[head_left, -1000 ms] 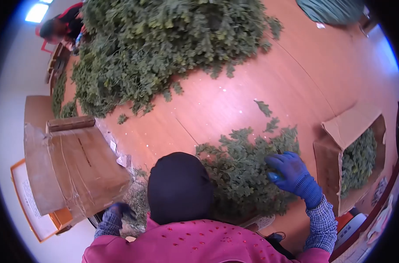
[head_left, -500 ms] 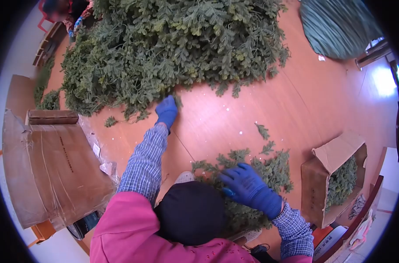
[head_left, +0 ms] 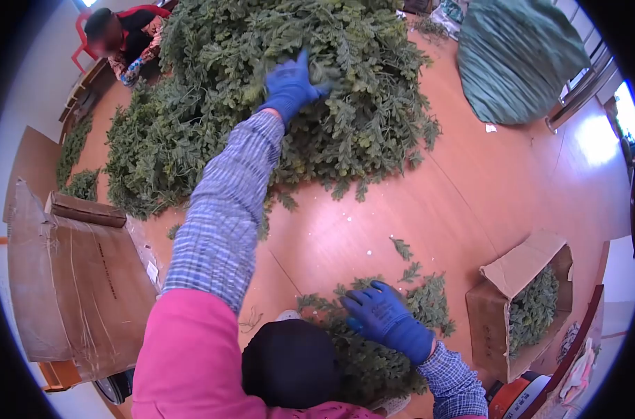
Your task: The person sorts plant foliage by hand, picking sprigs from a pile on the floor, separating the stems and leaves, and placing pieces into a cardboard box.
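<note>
My left hand, in a blue glove, is stretched out at the large pile of green leafy sprigs. Its thumb and a finger stand apart over the foliage, and I see nothing held in it. Close to my body, my right hand, gloved in blue too, rests over a smaller heap of sprigs with its fingers apart. The undersides of its fingers are hidden. A couple of loose sprigs lie on the orange-brown surface just beyond that heap.
On the right stands an open cardboard box with greenery inside. A larger cardboard box is at the left. A dark green sack sits at the upper right. Another person is beyond the pile at the upper left.
My left hand has moved from the near edge of the large pile up and forward onto its foliage, its fingers now spread. My right hand stays over the smaller heap. The view has shifted.
</note>
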{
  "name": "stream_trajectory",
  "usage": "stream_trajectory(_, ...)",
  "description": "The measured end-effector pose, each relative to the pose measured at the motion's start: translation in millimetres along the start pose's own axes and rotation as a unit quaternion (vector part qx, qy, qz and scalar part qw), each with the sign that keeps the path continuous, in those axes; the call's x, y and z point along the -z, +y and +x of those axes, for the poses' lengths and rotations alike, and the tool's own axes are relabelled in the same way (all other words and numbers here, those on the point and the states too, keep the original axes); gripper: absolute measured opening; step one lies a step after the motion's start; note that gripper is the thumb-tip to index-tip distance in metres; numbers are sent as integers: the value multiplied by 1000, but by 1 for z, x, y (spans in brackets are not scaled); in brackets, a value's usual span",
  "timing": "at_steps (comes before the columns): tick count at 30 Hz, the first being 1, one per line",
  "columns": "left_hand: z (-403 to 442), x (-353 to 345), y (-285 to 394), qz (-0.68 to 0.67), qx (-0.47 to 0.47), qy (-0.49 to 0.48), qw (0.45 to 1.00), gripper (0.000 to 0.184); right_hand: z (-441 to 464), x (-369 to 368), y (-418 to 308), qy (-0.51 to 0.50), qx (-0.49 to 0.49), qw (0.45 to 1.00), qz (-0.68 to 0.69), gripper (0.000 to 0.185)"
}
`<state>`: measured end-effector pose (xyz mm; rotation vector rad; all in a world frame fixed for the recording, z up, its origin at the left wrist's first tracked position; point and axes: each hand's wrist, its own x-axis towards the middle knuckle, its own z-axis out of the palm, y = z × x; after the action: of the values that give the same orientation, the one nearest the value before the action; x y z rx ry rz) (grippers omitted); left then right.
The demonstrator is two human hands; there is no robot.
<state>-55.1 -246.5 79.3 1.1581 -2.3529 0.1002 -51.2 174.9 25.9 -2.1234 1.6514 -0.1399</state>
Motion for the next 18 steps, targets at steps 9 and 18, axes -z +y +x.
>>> stream_trajectory(9,-137,-1,-26,-120,-68,26,990,51,-38,-24,6,8,-41,999,16,37)
stream_trajectory(18,-339,-5,-85,15,-130,-258,957,53,-32,-20,9,-31,-51,998,-4,41)
